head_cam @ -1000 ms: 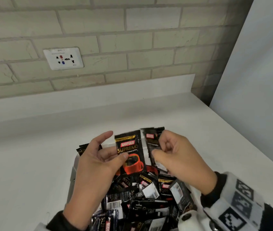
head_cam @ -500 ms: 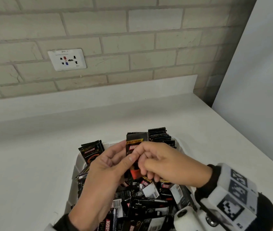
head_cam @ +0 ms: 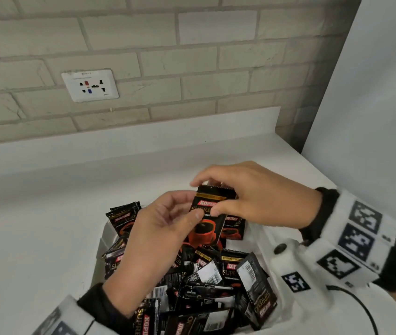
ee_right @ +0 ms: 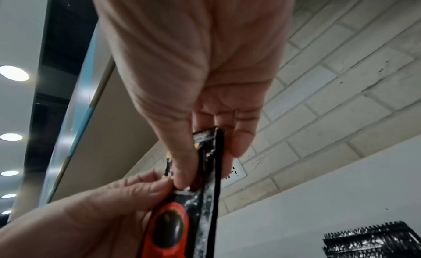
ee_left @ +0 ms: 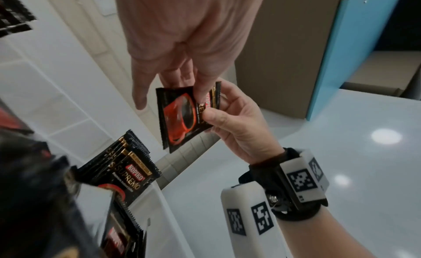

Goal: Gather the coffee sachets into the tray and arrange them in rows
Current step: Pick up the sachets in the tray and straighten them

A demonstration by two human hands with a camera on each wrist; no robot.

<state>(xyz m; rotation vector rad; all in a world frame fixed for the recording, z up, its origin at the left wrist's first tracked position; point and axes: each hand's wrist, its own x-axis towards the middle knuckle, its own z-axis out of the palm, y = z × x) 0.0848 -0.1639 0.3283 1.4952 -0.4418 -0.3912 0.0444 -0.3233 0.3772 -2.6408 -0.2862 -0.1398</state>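
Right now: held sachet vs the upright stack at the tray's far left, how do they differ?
The held sachet is lifted above the tray, pinched by the left hand and right hand; the upright stack stands in the tray untouched. The held sachet is apart from the others; the upright stack is several sachets pressed face to face. Both show the same black front with a red cup.

The white plastic tray (head_cam: 106, 238) is mostly buried under loose black coffee sachets (head_cam: 206, 286), its near end cut off by the head view's lower edge. In the left wrist view, nearby sachets blur into dark smears.
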